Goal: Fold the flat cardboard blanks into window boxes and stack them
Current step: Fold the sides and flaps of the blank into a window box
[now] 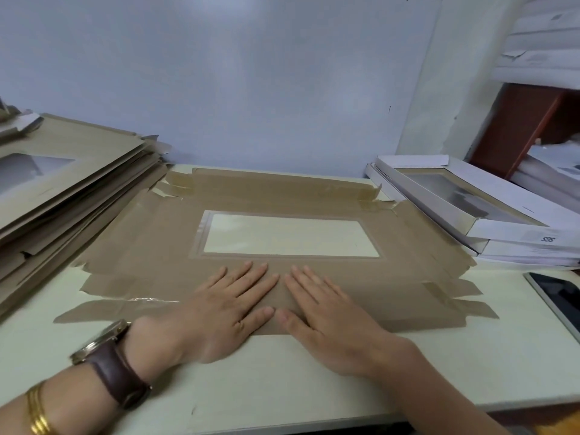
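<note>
Nearest the lens is the left wrist, carrying a brown-strapped watch and gold bangles.

Head view, the only one supplied:

Left hand and right hand lie side by side, palms down, on the near panel of a brown cardboard blank. The fingers of both hands are straight and slightly spread, and they grip nothing. Judgement: the flat press pins the sheet and flattens the near crease line before any flap is raised.

The blank lies unfolded at the middle of the pale tabletop. Its clear window sits just beyond the fingertips, and its tabs are splayed at the corners. No wall of this box stands yet, so I judge the folding of this piece to be at its first step.

A stack of flat blanks sits to the left, its edge just beside the working sheet. Finished white window boxes are piled to the right, against the wall. The layout suggests supply on one side and output on the other — both seemingly within easy reach.

A dark-screened device rests at the right edge of the tabletop, apart from the blank.
</note>
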A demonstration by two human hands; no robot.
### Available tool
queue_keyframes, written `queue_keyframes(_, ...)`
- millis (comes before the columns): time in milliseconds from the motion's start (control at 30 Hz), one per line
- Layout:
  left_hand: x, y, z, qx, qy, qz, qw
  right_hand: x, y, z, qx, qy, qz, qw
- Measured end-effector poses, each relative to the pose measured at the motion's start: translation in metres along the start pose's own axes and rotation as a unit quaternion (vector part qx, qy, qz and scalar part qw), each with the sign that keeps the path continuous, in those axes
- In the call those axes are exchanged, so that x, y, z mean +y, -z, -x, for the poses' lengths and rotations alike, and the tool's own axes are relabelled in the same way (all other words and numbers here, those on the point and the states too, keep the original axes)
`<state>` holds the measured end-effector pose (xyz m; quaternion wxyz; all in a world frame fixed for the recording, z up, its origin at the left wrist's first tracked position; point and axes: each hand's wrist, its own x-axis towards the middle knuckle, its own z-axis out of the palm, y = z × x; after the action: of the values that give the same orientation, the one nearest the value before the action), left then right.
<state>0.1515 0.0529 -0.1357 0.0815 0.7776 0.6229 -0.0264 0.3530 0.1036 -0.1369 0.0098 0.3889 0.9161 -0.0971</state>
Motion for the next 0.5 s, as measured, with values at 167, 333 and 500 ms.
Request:
queue_keyframes(167, -0.014, 0.003, 0.012, -0.003, 0.005, -0.008, 1.000, 0.048, 0.007, 0.024, 0.000, -0.055, -0.002, 0.998)
queue_keyframes(333, -0.030, 0.005, 0.026, -0.010, 0.010, -0.002, 1.000, 0.092, 0.012, 0.054, 0.006, -0.112, 0.008, 0.994)
queue_keyframes(500, -0.046, 0.004, 0.038, -0.005, 0.017, 0.007, 1.000, 0.116, 0.018, 0.075, 0.021, -0.141, -0.005, 0.990)
